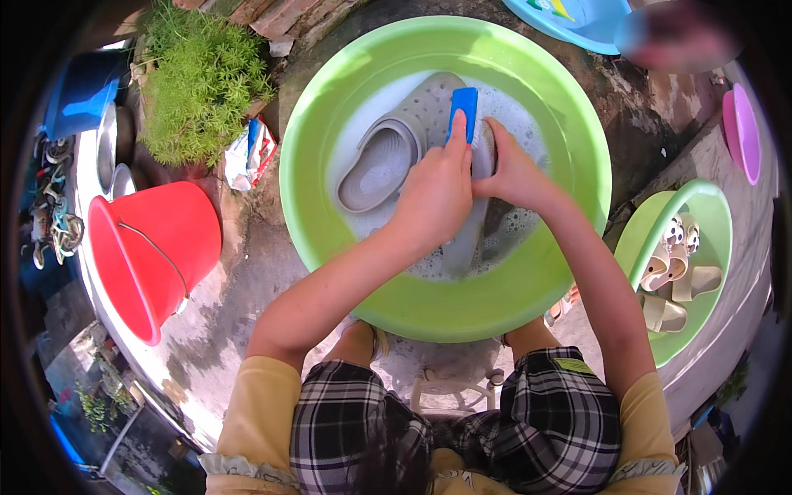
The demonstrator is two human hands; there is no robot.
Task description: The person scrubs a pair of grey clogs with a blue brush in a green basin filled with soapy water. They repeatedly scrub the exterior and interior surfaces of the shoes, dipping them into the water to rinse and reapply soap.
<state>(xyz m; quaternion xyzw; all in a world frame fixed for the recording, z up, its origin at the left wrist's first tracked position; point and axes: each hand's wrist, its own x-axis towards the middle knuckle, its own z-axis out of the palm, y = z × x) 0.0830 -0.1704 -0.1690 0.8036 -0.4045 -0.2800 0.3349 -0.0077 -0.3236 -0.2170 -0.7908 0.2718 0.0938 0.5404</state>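
Note:
Inside a large green basin (309, 206) of soapy water (516, 107), my left hand (437, 191) is closed on a blue scrubbing brush (464, 109), index finger stretched along its top. The brush rests against a grey clog (467, 239) tipped on its side. My right hand (513, 169) grips that clog by its right edge, thumb and fingers around it. Beside my left hand lies another grey clog (379, 165), opening upward, partly in the suds. My hands hide much of the tipped clog and the brush's underside.
A red bucket (177, 235) lies tilted at the left, near a leafy plant (194, 91) and a crumpled packet (250, 157). On the right, a green tub (711, 223) holds several sandals (672, 264). A light-blue basin (577, 29) and pink basin (742, 132) stand farther off.

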